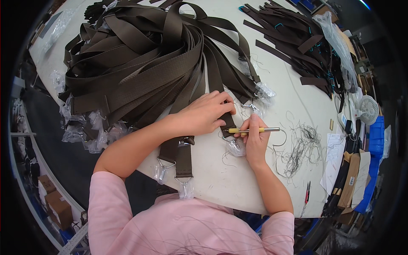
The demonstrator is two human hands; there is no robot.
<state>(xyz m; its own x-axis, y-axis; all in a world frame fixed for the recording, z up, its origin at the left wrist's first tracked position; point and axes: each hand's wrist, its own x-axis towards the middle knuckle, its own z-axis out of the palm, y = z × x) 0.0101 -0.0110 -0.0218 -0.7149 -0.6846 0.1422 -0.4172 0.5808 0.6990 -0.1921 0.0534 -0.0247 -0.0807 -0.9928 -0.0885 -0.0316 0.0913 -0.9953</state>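
Observation:
My left hand [206, 111] lies over the end of a dark brown webbing strap [228, 120], its thumb and bent fingers gripping the webbing. In my right hand [255, 142] is a slim pen-shaped tool [268, 129] with a yellow grip and metal shaft, pinched between thumb and fingers. Its left end meets the strap just below my left thumb; the very tip is too small to make out. At that strap's end hangs a metal clasp in clear plastic wrap [236, 147]. Two more strap ends with metal rings [184, 180] hang over the table's near edge.
A large heap of brown straps [136, 63] fills the table's left side. Loose dark thread scraps [304, 146] lie right of my right hand. Farther off are a pile of shorter dark straps [297, 42], a white fan [368, 109], papers [333, 159] and red-handled snips [307, 193].

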